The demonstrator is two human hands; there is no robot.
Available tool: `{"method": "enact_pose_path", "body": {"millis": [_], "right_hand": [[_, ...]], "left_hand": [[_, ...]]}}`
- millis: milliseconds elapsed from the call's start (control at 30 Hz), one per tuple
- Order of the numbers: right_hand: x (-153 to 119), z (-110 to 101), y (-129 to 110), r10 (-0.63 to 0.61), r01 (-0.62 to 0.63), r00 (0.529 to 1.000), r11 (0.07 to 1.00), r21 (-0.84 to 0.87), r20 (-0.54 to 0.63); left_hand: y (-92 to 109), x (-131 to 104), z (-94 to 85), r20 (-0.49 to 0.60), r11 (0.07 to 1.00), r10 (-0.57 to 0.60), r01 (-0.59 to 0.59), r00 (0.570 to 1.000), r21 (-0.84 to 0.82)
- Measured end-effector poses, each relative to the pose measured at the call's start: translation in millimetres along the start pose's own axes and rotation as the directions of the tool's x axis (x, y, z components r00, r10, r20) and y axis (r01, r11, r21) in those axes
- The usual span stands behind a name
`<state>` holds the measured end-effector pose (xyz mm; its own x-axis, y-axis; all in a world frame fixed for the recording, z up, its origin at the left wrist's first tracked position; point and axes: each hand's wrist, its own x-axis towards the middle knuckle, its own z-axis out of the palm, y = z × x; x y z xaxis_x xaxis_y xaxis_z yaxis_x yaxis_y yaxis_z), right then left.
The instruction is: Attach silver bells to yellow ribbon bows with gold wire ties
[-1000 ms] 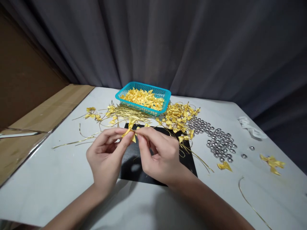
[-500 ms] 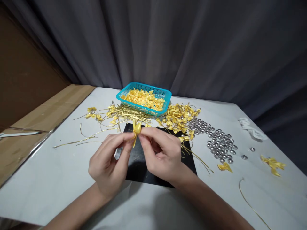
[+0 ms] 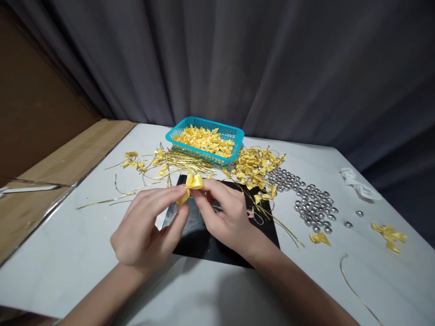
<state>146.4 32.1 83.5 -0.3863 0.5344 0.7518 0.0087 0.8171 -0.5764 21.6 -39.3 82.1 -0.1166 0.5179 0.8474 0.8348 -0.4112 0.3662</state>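
Between both hands, above a black mat [image 3: 200,240], is a small yellow ribbon bow [image 3: 194,181]. My left hand [image 3: 146,226] pinches its left side between thumb and forefinger. From the right, the thumb and forefinger of my right hand [image 3: 226,217] close on the bow's other side. The fingertips hide part of its knot. Just beyond the hands lies a bundle of gold cords [image 3: 188,161]. A heap of yellow bows with gold cords [image 3: 254,165] lies beyond my right hand.
A blue basket [image 3: 205,118] of yellow bows stands at the back. Silver beads [image 3: 314,206] are spread right of the mat, near loose bows [image 3: 389,235] and a crumpled white piece [image 3: 360,184]. Cardboard [image 3: 68,154] borders the table's left, with a grey curtain behind.
The bow has turned, so its loop now faces me more. My left hand has shifted slightly left and its fingers have changed position; the right hand has moved a little left.
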Motion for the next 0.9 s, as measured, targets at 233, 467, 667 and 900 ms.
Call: {"method": "enact_pose_path", "body": {"millis": [233, 467, 667, 900], "right_hand": [[-2.3, 4.8, 5.4, -0.041, 0.042, 0.999, 0.999, 0.02, -0.024], [-3.1, 2.2, -2.2, -0.061, 0.052, 0.996, 0.991, -0.126, -0.07], [-1.5, 2.7, 0.0, 0.174, -0.15, 0.984, 0.936, -0.319, 0.048], [-45.7, 9.7, 36.8, 0.454, -0.341, 0.882, 0.798, -0.497, 0.123]], "left_hand": [[-1.9, 0.0, -0.9, -0.017, 1.0, 0.0, 0.0, 1.0, 0.027], [-1.3, -1.9, 6.1, -0.051, 0.984, -0.169, 0.165, 0.984, -0.067], [-11.2, 7.9, 19.8, 0.214, 0.771, -0.552, 0.591, 0.806, -0.236], [-36.9, -21.3, 60.4, 0.604, 0.453, -0.604, 0.848, 0.52, -0.277]]}}
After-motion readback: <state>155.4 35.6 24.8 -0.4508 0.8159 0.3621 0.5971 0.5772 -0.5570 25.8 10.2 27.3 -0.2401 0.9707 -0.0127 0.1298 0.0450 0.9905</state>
